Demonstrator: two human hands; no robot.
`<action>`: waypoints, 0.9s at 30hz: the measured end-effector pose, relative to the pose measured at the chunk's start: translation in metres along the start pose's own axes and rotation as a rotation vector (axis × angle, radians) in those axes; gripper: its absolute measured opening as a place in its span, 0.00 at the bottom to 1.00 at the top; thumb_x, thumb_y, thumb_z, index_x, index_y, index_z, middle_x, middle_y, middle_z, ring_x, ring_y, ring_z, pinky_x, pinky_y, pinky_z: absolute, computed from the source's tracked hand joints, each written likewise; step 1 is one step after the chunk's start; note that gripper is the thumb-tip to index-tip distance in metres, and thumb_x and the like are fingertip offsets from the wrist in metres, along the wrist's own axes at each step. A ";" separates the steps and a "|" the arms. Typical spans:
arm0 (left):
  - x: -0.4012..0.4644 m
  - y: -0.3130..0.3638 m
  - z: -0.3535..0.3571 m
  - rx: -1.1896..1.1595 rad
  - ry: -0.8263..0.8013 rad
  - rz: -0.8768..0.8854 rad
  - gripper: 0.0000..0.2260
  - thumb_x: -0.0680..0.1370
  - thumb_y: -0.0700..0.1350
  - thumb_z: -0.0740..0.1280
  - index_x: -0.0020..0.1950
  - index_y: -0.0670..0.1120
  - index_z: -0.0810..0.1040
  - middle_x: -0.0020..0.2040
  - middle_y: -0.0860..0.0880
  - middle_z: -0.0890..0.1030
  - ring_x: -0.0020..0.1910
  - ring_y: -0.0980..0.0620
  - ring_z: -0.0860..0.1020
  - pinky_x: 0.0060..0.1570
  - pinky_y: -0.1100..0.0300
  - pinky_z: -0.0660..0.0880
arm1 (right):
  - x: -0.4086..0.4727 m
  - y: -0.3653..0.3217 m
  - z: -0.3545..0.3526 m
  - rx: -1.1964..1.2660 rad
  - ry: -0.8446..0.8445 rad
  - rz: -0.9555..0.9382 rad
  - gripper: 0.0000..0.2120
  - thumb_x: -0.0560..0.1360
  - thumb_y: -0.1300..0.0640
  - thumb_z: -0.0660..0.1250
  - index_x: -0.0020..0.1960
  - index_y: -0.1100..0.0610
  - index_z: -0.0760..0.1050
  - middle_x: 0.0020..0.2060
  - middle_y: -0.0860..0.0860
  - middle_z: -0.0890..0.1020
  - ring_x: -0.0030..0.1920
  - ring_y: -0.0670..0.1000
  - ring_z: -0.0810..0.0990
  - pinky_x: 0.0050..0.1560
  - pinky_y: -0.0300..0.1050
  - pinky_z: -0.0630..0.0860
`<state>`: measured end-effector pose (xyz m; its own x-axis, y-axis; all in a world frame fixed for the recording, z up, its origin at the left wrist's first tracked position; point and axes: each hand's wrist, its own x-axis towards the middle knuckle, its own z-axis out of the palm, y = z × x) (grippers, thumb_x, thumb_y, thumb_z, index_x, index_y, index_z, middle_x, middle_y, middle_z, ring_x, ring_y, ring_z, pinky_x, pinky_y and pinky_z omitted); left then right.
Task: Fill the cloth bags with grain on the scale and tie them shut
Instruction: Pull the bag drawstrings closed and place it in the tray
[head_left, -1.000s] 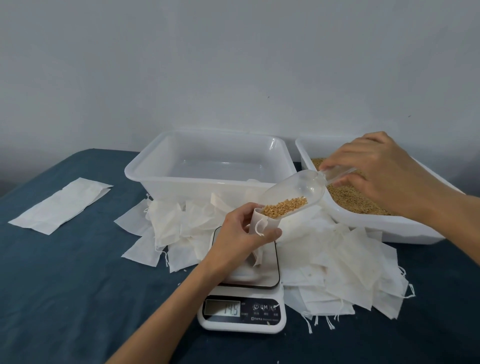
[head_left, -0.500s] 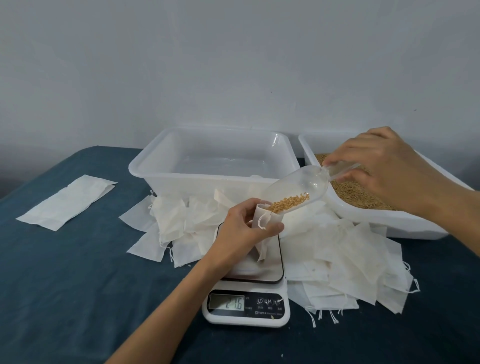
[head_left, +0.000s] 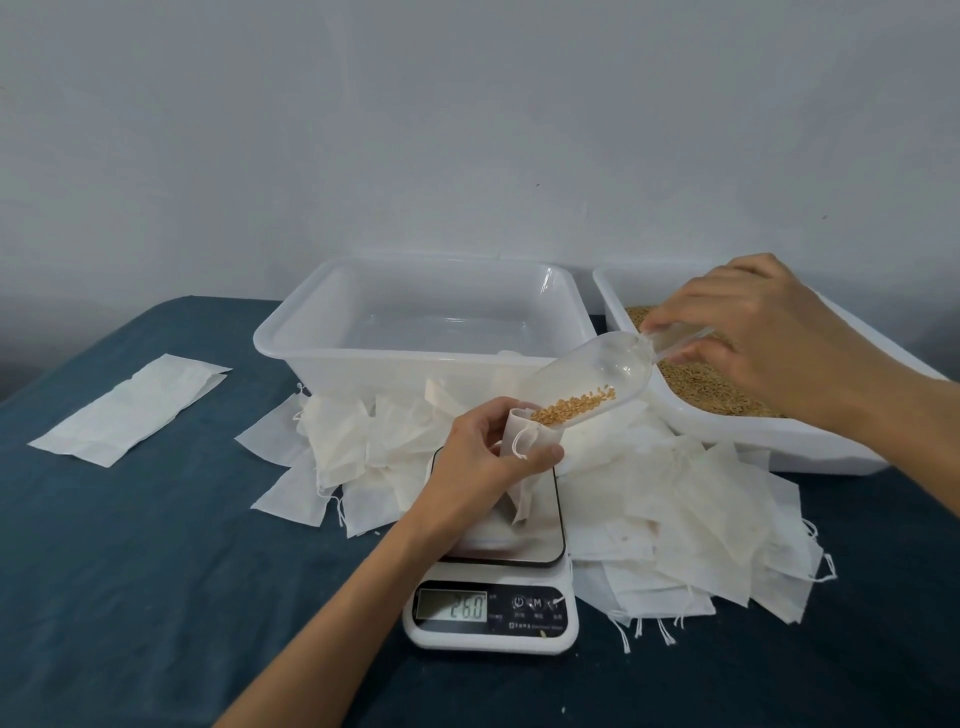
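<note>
Surface: a table (head_left: 130, 597) covered in dark blue cloth, set against a plain pale wall (head_left: 467, 130).
Tubs: a clear, unfilled plastic tub (head_left: 291, 338) at the back centre; just to its right a white tub (head_left: 779, 447) holding loose grain (head_left: 696, 379).
Spare bags: a heap of flat white drawstring bags (head_left: 691, 509) around the scale; a folded white sheet (head_left: 135, 410) lies apart at left.
Scale: a white digital scale (head_left: 491, 623) with a steel platform; the display reads about 260.
Cloth bag: the small white cloth bag (head_left: 524, 441) stands on the platform, mouth up, drawstring hanging.
Left hand: the left hand (head_left: 483, 462) grips the bag's neck, fingers curled round it.
Right hand: the right hand (head_left: 769, 332) pinches the handle of a clear scoop (head_left: 587, 379), tilted down, its lip at the bag's mouth, a little grain inside.
</note>
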<state>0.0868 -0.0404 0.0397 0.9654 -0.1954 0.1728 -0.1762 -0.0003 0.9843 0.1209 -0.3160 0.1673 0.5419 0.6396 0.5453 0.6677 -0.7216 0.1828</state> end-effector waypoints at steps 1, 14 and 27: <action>0.000 0.001 0.000 -0.005 -0.001 0.000 0.17 0.70 0.49 0.80 0.57 0.49 0.83 0.50 0.50 0.86 0.50 0.54 0.83 0.51 0.58 0.79 | 0.000 0.000 0.000 0.004 -0.001 0.003 0.18 0.66 0.63 0.80 0.53 0.51 0.82 0.47 0.44 0.83 0.48 0.52 0.80 0.59 0.44 0.62; -0.002 0.003 0.000 0.021 -0.005 0.008 0.13 0.72 0.45 0.79 0.55 0.47 0.83 0.44 0.55 0.84 0.45 0.56 0.81 0.45 0.64 0.76 | -0.016 0.006 0.009 0.229 -0.125 0.232 0.16 0.71 0.57 0.75 0.55 0.42 0.78 0.47 0.34 0.82 0.50 0.39 0.80 0.59 0.46 0.73; 0.003 0.008 -0.006 0.166 0.200 0.205 0.10 0.76 0.40 0.77 0.47 0.57 0.87 0.46 0.52 0.87 0.45 0.52 0.84 0.44 0.62 0.78 | -0.069 0.070 0.041 0.328 -0.151 1.026 0.15 0.75 0.58 0.75 0.59 0.54 0.74 0.53 0.48 0.78 0.55 0.49 0.76 0.55 0.43 0.70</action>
<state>0.0894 -0.0350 0.0486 0.9222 -0.0117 0.3864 -0.3840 -0.1441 0.9120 0.1507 -0.4000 0.1088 0.9613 -0.1856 0.2035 -0.0471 -0.8388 -0.5424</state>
